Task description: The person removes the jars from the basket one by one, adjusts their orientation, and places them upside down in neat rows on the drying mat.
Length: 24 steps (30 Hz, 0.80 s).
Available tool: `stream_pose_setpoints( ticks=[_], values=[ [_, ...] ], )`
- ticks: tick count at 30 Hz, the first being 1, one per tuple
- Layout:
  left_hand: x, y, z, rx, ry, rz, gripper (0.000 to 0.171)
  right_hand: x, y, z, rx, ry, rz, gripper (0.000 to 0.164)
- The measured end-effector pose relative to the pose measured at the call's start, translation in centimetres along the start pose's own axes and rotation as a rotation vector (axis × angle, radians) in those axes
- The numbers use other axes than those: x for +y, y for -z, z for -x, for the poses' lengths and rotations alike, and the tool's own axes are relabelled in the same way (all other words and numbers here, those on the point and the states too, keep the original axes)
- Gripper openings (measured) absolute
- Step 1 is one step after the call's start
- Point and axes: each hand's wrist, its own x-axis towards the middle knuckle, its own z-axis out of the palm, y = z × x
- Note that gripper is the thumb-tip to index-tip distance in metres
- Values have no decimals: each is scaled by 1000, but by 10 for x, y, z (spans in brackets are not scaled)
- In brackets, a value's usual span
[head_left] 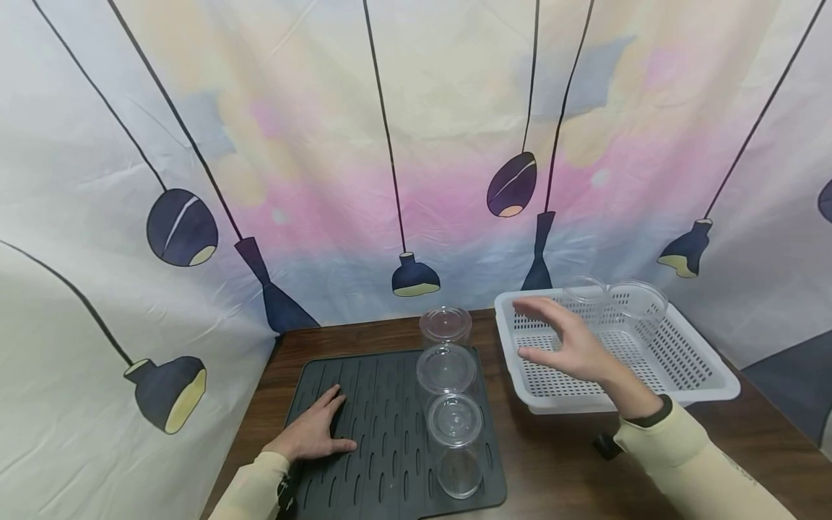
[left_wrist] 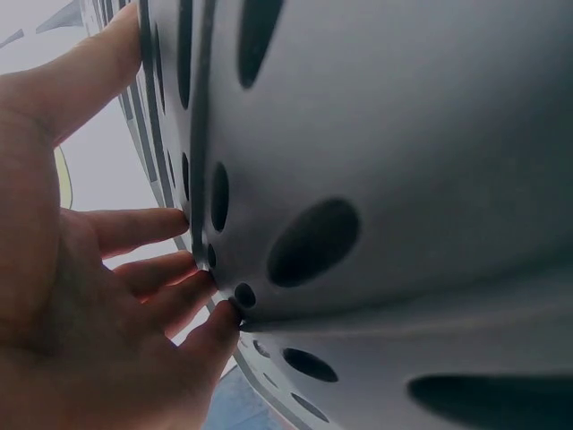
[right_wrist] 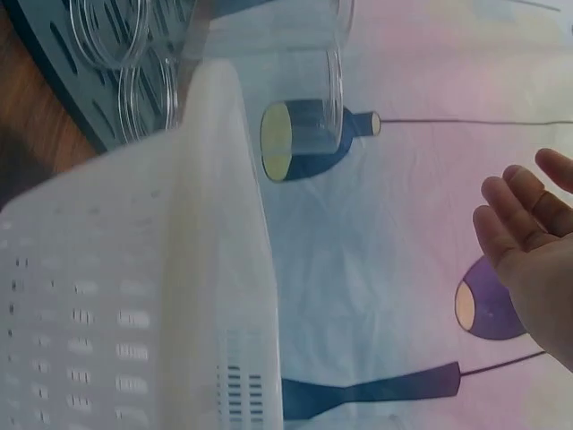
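Note:
My left hand [head_left: 315, 430] rests on the left part of a dark grey ridged mat [head_left: 380, 404], fingers spread. In the left wrist view the fingertips of that hand [left_wrist: 134, 278] are at the mat's slotted surface [left_wrist: 403, 179]. Along the mat's right side stands a row of 3 clear round containers, front [head_left: 455, 419], middle [head_left: 446, 368] and back [head_left: 445, 325]. My right hand [head_left: 572, 343] is over the left side of a white perforated basket [head_left: 711, 390], thumb and fingers apart, holding nothing. Two more clear round containers, one left [head_left: 585, 289] and one right [head_left: 639, 300], are at the basket's far side.
Mat and basket lie on a dark brown wooden table [head_left: 546, 462]. A small black object [head_left: 607, 446] is by the basket's front, near the right sleeve [head_left: 689, 455]. Behind the table hangs a cloth [head_left: 312, 144] printed with lamps.

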Motion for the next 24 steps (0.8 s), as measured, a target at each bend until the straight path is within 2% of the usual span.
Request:
stream_pose_setpoints(
  ticks=[12, 18, 24],
  values=[
    [-1, 0, 1, 4, -3, -7, 100, 10, 22, 1, 74, -115, 68, 69],
    [-1, -1, 1, 0, -1, -10, 100, 14, 30, 1, 91, -182, 56, 77],
    [-2, -1, 0, 2, -6, -8, 100, 21, 36, 1, 110, -259, 103, 85]
  ],
)
